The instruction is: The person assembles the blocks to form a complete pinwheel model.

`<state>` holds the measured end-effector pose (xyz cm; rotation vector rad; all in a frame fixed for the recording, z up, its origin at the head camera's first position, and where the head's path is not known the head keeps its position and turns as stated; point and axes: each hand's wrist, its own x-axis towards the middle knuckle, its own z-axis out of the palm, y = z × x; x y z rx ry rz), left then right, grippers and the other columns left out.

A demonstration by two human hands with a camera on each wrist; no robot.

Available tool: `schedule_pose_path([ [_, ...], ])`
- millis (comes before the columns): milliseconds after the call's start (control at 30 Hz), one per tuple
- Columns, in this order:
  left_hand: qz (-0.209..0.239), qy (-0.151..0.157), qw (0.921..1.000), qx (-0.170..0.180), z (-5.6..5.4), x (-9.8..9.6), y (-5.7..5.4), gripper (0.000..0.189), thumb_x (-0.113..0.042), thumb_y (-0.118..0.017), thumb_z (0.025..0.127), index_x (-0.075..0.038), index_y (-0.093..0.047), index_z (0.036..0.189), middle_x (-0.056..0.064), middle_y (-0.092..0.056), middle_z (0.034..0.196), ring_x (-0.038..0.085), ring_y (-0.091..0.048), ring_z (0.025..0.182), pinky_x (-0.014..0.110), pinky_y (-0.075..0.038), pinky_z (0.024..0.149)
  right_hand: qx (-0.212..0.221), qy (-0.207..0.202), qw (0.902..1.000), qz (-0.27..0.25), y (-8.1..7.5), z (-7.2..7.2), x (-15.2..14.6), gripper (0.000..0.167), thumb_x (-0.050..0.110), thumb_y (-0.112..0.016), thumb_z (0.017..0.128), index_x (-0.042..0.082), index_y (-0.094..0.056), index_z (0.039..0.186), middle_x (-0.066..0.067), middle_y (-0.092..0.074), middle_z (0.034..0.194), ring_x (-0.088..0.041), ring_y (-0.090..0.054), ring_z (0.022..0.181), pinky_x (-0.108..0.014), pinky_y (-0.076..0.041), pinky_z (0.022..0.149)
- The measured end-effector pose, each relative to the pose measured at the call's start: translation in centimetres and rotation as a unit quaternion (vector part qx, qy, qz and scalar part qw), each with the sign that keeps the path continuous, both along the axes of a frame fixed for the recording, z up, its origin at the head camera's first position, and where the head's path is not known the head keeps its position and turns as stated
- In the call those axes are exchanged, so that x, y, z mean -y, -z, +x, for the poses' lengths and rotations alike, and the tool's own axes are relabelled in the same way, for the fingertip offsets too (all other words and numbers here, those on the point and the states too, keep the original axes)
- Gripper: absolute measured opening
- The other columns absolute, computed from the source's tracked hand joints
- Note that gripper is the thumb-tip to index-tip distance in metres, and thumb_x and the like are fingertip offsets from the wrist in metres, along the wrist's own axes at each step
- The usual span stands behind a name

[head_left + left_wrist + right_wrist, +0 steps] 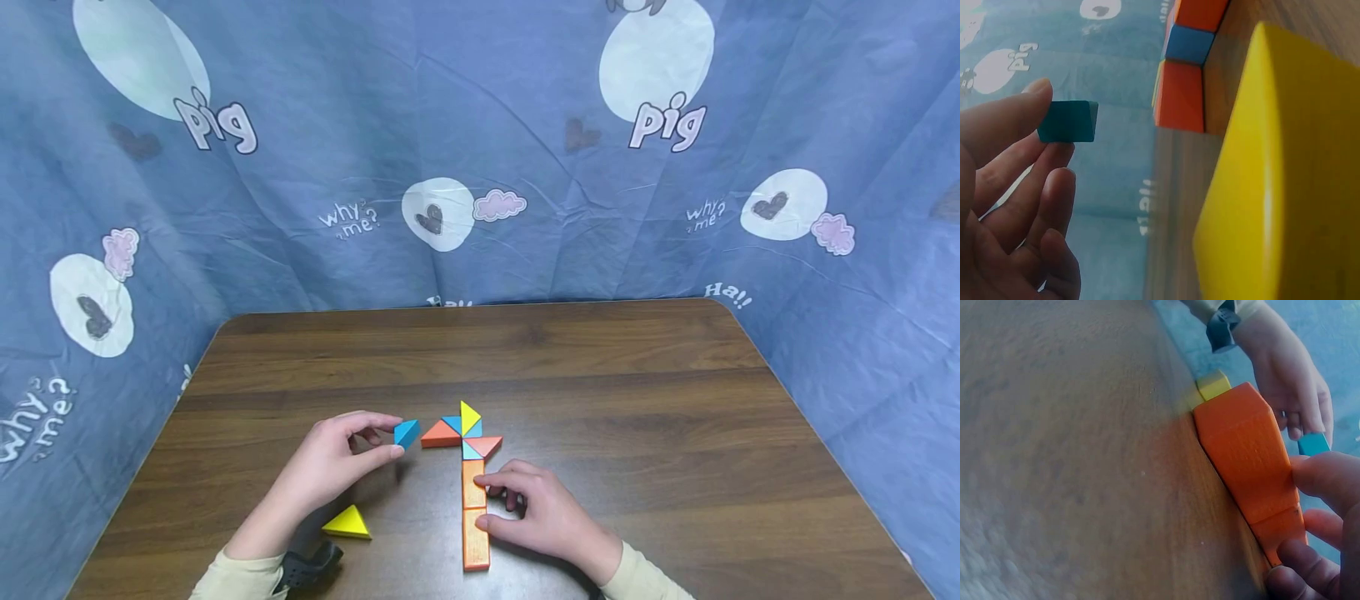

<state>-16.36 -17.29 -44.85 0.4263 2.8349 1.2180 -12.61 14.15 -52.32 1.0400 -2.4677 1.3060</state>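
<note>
My left hand (341, 458) pinches a small blue triangle block (407, 432) just left of a pinwheel of coloured triangles (462, 432); the wrist view shows the blue triangle block (1067, 121) between thumb and fingertips. My right hand (536, 510) rests against two orange rectangular blocks (474, 512) laid end to end below the pinwheel, with fingertips on their right side. In the right wrist view my fingers (1329, 487) touch the orange blocks (1249, 456). A loose yellow triangle (347, 523) lies under my left forearm.
The wooden table (637, 417) is backed and flanked by a blue printed cloth (480, 150). A dark wrist strap (307, 565) sits on my left arm.
</note>
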Motion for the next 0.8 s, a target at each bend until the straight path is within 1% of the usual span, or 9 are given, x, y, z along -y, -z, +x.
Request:
schedule_pose_path([
  [133,-0.002,0.002,1.0000,0.001,0.0,-0.7,0.1,0.035,-0.045,-0.083,0.078,-0.032,-0.073,0.109,-0.014,-0.068,0.094,0.007,-0.060,0.080,0.028,-0.047,0.061,-0.003,-0.001,1.0000,-0.004,0.1,0.0,0.0,0.038,0.030,-0.082,0.082,0.018,-0.072,0.117,0.009,-0.063,0.093,-0.001,-0.053,0.068,-0.014,-0.044,0.063],
  [367,-0.016,0.010,0.9998,0.006,0.1,-2.0,0.1,0.031,-0.036,-0.084,0.079,-0.033,-0.073,0.107,-0.018,-0.066,0.094,0.005,-0.060,0.080,0.028,-0.048,0.060,0.002,-0.001,1.0000,-0.004,0.1,0.0,0.0,0.038,0.030,-0.081,0.082,0.018,-0.072,0.118,0.010,-0.063,0.094,-0.001,-0.054,0.068,-0.014,-0.045,0.064],
  [533,-0.033,0.015,0.9993,0.009,0.0,-2.8,0.4,0.029,-0.035,-0.084,0.079,-0.037,-0.073,0.106,-0.018,-0.066,0.094,0.004,-0.059,0.081,0.028,-0.046,0.059,0.000,-0.004,1.0000,-0.006,-0.1,0.0,0.0,0.038,0.030,-0.081,0.083,0.017,-0.072,0.117,0.009,-0.063,0.093,-0.001,-0.054,0.069,-0.014,-0.045,0.064],
  [667,-0.049,0.017,0.9987,0.004,-0.1,-3.4,0.6,0.028,-0.034,-0.084,0.079,-0.037,-0.073,0.105,-0.019,-0.066,0.095,0.003,-0.059,0.080,0.028,-0.047,0.062,0.008,-0.003,1.0000,-0.001,0.0,0.0,0.0,0.038,0.032,-0.081,0.083,0.018,-0.072,0.118,0.009,-0.063,0.094,-0.001,-0.054,0.069,-0.014,-0.044,0.063],
  [800,-0.057,0.015,0.9983,0.003,-0.2,-4.0,0.9,0.028,-0.034,-0.085,0.079,-0.034,-0.074,0.104,-0.018,-0.067,0.094,0.002,-0.059,0.079,0.028,-0.047,0.066,0.011,-0.001,0.9999,0.002,0.0,0.0,-0.1,0.038,0.033,-0.080,0.083,0.018,-0.072,0.117,0.010,-0.063,0.094,-0.001,-0.054,0.069,-0.014,-0.044,0.063],
])
